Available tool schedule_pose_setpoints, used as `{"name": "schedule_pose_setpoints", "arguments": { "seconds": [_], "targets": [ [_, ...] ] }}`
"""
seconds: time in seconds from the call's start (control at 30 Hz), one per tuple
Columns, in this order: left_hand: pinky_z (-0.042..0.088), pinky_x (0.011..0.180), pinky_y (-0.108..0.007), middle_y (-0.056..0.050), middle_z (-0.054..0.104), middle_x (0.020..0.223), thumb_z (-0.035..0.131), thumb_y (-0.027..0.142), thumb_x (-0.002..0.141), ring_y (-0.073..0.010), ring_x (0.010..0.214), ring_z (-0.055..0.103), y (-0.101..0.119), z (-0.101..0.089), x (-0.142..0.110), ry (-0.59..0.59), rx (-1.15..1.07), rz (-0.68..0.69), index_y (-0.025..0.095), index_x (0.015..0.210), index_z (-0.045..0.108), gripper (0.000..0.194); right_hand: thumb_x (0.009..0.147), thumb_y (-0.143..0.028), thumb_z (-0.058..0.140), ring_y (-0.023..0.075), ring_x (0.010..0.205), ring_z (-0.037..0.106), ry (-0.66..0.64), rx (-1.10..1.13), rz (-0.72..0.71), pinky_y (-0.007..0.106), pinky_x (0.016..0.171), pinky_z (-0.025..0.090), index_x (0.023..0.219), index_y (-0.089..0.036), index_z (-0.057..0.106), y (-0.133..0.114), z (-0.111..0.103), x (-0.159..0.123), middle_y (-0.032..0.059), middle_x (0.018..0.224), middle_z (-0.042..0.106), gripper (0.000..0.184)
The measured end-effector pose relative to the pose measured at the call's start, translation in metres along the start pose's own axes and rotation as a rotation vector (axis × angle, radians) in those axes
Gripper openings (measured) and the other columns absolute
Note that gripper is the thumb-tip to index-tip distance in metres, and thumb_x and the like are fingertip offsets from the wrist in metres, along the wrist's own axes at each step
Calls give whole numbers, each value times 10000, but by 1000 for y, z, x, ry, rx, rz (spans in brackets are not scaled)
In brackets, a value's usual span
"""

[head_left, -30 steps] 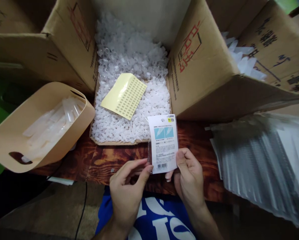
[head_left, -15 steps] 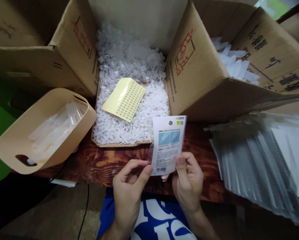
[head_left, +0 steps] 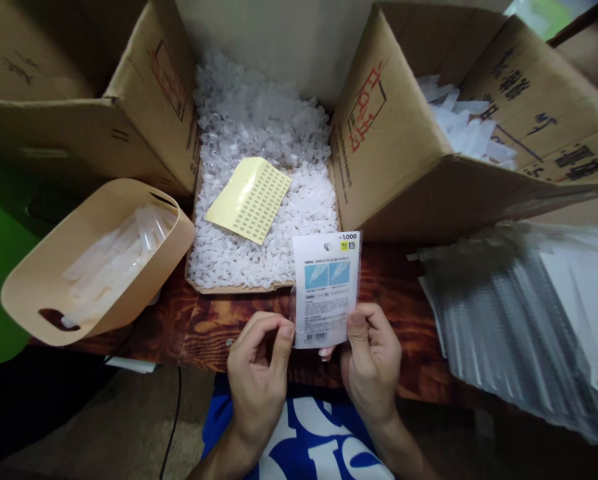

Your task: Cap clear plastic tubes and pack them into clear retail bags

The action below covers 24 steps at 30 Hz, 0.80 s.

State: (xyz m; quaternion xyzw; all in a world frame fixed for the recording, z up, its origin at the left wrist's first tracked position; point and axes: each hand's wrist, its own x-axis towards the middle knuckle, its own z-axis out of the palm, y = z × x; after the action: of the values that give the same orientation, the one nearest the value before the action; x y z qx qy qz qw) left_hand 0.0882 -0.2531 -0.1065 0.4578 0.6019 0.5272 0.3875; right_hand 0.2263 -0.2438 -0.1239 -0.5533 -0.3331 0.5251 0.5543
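Observation:
A flat clear retail package with a white printed back card is held upright above the table's near edge. It shows two blue pictures, a hang hole and a barcode. My right hand grips its lower right edge, thumb in front and fingers behind. At the lower left edge, my left hand is closed in a pinch of thumb and forefinger. Whether that pinch holds the thin film margin or something small cannot be made out. Beyond the package, a yellow sticker sheet lies on small white plastic parts.
A beige bin of translucent plastic pieces stands left. Cardboard boxes flank the parts tray; the right box contains frosted pieces. A stack of clear plastic bags lies right. Clear ring-like parts are heaped at the back.
The package and my right hand have shifted slightly left, and the package stands straighter. My left thumb has moved off the front of the card to its left edge.

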Motion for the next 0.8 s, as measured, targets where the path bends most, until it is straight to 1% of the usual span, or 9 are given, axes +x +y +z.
{"name": "schedule_pose_setpoints", "arguments": {
  "seconds": [0.17,0.33,0.43,0.47,0.53,0.6,0.63,0.7,0.8],
  "targets": [
    [463,731,-211,-1,598,849,558,159,1011,-131,796,580,-3,-4,4,-64,118,150,196,879,605,145,1031,-464,605,144,423,612,-35,-15,-7,240,439,503,869,-238,585,0,0,1,-24,552,668,278],
    [453,674,-218,6,572,790,515,195,1044,-127,727,559,-4,-7,11,-136,77,98,190,800,561,248,1020,-489,609,142,417,608,-75,50,68,238,412,511,875,-213,620,-3,-1,5,-8,584,684,312],
    [460,671,-209,7,597,797,539,199,1041,-123,733,579,-5,-9,13,-127,104,92,190,802,585,243,1021,-575,554,142,421,607,-113,117,111,236,403,515,915,-191,639,-4,-3,10,3,583,675,407],
    [464,679,-207,5,607,810,550,193,1035,-123,747,588,-7,-10,14,-113,130,109,191,816,595,224,1001,-603,571,147,442,620,-138,129,129,243,413,528,948,-187,639,-3,-2,11,9,614,689,424],
    [470,692,-205,4,615,822,562,176,1024,-126,765,597,-10,-11,13,-91,192,169,195,841,604,189,887,-597,738,162,545,674,-168,88,157,259,476,569,1013,-192,623,-3,-1,13,22,738,736,439],
    [475,701,-212,2,614,827,565,155,1011,-130,767,597,-14,-10,11,-89,248,241,197,856,597,164,716,-481,925,170,681,711,-132,-28,150,252,580,593,1026,-204,602,-2,2,15,20,851,755,526],
    [477,706,-216,1,613,829,567,146,1004,-133,767,597,-16,-10,10,-89,267,272,198,861,593,154,664,-423,967,167,729,712,-102,-70,142,242,624,590,1017,-207,596,-2,5,15,14,877,756,556],
    [482,712,-224,-2,610,833,564,137,998,-139,769,597,-17,-8,8,-79,280,303,199,867,587,147,704,-403,949,159,772,704,-75,-35,148,237,683,577,1012,-209,597,-2,9,15,9,897,753,506],
    [480,700,-222,-3,600,829,545,139,1009,-140,764,591,-17,-6,4,-57,260,285,201,864,584,162,876,-447,802,150,731,682,-130,198,183,255,688,564,1023,-212,614,-4,12,15,8,884,743,335]
  ]
}}
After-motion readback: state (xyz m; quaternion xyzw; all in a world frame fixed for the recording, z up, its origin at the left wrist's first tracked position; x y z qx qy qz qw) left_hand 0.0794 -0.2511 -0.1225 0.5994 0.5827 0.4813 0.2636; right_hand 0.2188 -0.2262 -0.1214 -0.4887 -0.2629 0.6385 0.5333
